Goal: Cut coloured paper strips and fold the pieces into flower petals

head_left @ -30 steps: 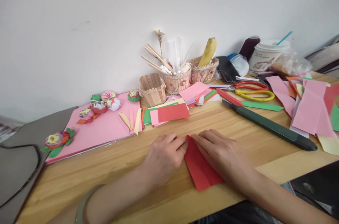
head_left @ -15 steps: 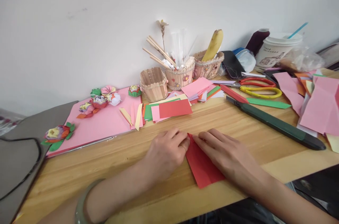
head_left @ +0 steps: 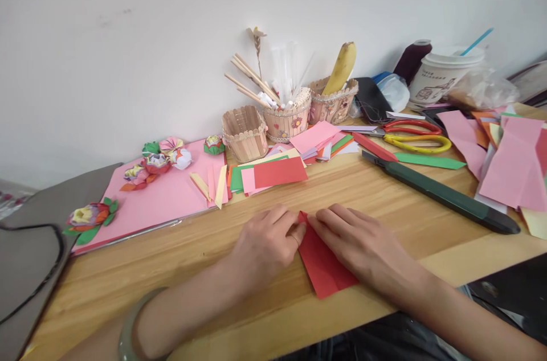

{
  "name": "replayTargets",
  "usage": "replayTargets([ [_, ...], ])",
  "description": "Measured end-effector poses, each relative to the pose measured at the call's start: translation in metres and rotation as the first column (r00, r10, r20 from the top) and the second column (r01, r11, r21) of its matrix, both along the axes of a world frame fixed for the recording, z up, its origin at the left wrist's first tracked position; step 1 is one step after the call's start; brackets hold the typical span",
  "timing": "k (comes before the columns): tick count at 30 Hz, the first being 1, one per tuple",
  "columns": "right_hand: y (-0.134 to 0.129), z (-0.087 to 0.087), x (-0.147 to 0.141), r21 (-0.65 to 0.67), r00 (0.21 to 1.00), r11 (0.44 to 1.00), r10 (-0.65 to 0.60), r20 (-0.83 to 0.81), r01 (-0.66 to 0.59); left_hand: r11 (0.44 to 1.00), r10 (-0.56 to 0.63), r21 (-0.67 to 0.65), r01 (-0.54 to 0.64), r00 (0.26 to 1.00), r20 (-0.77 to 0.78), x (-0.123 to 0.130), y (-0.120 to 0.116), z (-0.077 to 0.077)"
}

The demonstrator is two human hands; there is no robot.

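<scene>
A red sheet of paper (head_left: 323,270) lies on the wooden table near its front edge, its upper end narrowed to a folded point between my hands. My left hand (head_left: 271,238) pinches the paper's upper left edge, with curled fingers and a ring showing. On the other side my right hand (head_left: 354,238) presses along the right edge, its fingertips close to the point; it covers part of the sheet. Just beyond my hands rests a stack of cut paper strips with a red rectangle (head_left: 281,172) on top.
Folded paper flowers (head_left: 156,161) sit on pink sheets (head_left: 171,201) at the left. Behind stand small wooden baskets (head_left: 244,136), one with a banana (head_left: 341,68). To the right lie scissors (head_left: 416,143), a dark green long-handled tool (head_left: 444,193), and pink paper pieces (head_left: 510,167) near a lidded cup (head_left: 444,79).
The whole view has shifted slightly. Both hands keep their places on the red paper, and the fold looks nearly the same.
</scene>
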State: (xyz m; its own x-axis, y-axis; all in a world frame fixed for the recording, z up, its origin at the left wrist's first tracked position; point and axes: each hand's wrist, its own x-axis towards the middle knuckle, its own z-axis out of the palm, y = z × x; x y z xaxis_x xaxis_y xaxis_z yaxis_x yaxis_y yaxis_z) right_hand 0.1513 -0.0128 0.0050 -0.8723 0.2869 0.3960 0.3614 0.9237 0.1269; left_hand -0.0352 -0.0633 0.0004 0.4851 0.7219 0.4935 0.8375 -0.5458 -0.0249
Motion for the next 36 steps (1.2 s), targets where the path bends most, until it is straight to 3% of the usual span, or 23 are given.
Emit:
replayTargets([
  [4,0.003,0.002,0.0,-0.005,1.0,1.0,0.014,0.027,-0.013,1.0,0.006,0.008,-0.006,1.0,0.017,0.002,0.0,0.001],
  [11,0.012,0.0,0.006,-0.261,1.0,0.965,0.012,0.005,-0.011,0.999,0.022,-0.023,-0.022,0.999,-0.027,0.002,-0.001,0.002],
  [20,0.015,0.004,-0.001,-0.322,0.995,0.944,-0.046,0.086,0.071,0.99,0.039,-0.133,-0.04,0.999,-0.009,0.002,-0.002,0.0],
  [31,0.008,0.011,0.038,-0.294,0.999,0.955,-0.026,0.047,0.039,0.997,0.031,-0.071,-0.034,0.999,-0.042,0.002,-0.003,-0.005],
  [33,0.004,0.014,0.046,-0.332,0.999,0.943,-0.034,0.003,0.033,0.993,0.042,-0.11,-0.044,0.999,-0.018,0.003,-0.003,-0.004],
  [36,-0.004,0.014,0.053,-0.473,1.0,0.881,-0.026,-0.016,0.015,0.977,0.071,-0.204,-0.062,0.997,0.039,0.002,-0.001,-0.002],
])
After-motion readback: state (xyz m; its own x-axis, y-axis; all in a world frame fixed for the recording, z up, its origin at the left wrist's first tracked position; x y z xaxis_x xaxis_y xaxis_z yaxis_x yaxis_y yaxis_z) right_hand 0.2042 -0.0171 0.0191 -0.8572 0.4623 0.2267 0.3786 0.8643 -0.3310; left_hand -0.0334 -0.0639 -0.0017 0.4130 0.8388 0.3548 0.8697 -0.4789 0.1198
